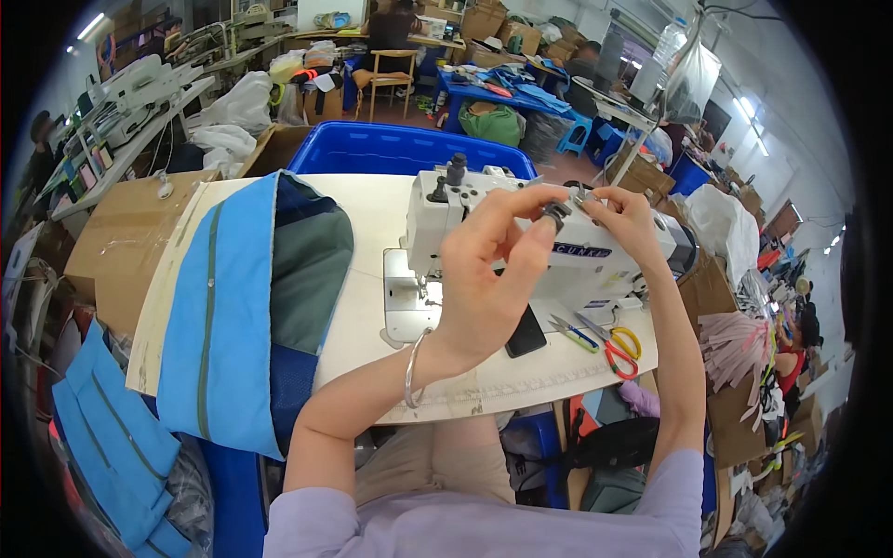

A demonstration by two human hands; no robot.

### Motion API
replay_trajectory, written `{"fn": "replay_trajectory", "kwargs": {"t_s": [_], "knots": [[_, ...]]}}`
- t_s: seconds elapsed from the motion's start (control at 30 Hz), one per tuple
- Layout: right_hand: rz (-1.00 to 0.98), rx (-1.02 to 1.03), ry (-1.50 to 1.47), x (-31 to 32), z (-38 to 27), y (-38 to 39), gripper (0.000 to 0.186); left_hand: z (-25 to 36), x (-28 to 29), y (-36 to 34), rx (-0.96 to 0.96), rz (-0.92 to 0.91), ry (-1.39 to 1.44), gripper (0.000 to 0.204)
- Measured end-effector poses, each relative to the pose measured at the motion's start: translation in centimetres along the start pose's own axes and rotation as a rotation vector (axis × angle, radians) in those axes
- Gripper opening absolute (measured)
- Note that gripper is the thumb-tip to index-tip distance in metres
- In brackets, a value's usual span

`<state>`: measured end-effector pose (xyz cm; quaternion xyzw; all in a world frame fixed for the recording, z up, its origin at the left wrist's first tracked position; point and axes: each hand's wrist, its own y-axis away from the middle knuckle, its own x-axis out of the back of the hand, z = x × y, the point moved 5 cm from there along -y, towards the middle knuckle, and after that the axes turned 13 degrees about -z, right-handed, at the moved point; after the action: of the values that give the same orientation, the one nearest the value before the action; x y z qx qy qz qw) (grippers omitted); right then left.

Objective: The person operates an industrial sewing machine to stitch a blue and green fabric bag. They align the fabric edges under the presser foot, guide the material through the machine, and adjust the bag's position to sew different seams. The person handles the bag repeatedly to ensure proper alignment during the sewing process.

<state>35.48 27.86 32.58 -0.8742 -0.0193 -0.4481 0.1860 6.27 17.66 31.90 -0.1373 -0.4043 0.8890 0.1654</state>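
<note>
My left hand (488, 274) is raised over the white sewing machine (605, 270), pinching a small dark metal part (555, 213). My right hand (625, 216) is closed at a small fitting on top of the machine, just right of that part; what its fingertips grip is too small to make out. A black phone (526, 339), partly behind my left hand, and two scissors-like tools (617, 352) lie on the white tabletop (372, 372). The needle plate (405, 298) is left of my hand. A blue and grey-green fabric piece (219, 307) lies at the table's left.
A blue plastic bin (391, 144) stands behind the table, with cardboard (130, 232) at left. More blue fabric (107, 428) hangs lower left. Bags and boxes crowd the right (730, 232). Several other people are farther off, including one at a back table (395, 37).
</note>
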Motion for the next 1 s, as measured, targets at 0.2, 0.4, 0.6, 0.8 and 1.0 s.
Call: {"fn": "replay_trajectory", "kwargs": {"t_s": [0.2, 0.4, 0.6, 0.8, 1.0], "knots": [[-0.036, 0.006, -0.103, -0.3, 0.8, -0.2, 0.035, -0.6, -0.2, 0.1, 0.014, 0.004, 0.019, 0.031], [0.213, 0.172, -0.910, 7.5, -2.1, -2.0, 0.021, -0.7, -0.7, -0.1, 0.020, -0.004, -0.003, 0.030], [-0.599, -0.003, -0.647, -3.4, -9.1, 4.2, 0.032, -1.6, -0.2, -0.2, 0.015, -0.097, 0.048, 0.033], [-0.770, 0.050, -1.117, -5.9, -11.6, 7.4, 0.053, -0.2, -1.9, -0.3, -0.177, -0.380, 0.083, 0.036], [-0.627, 0.105, -1.156, -5.8, -10.9, 8.2, 0.071, -0.2, -2.9, 0.1, -0.214, -0.465, 0.070, 0.038]]}}
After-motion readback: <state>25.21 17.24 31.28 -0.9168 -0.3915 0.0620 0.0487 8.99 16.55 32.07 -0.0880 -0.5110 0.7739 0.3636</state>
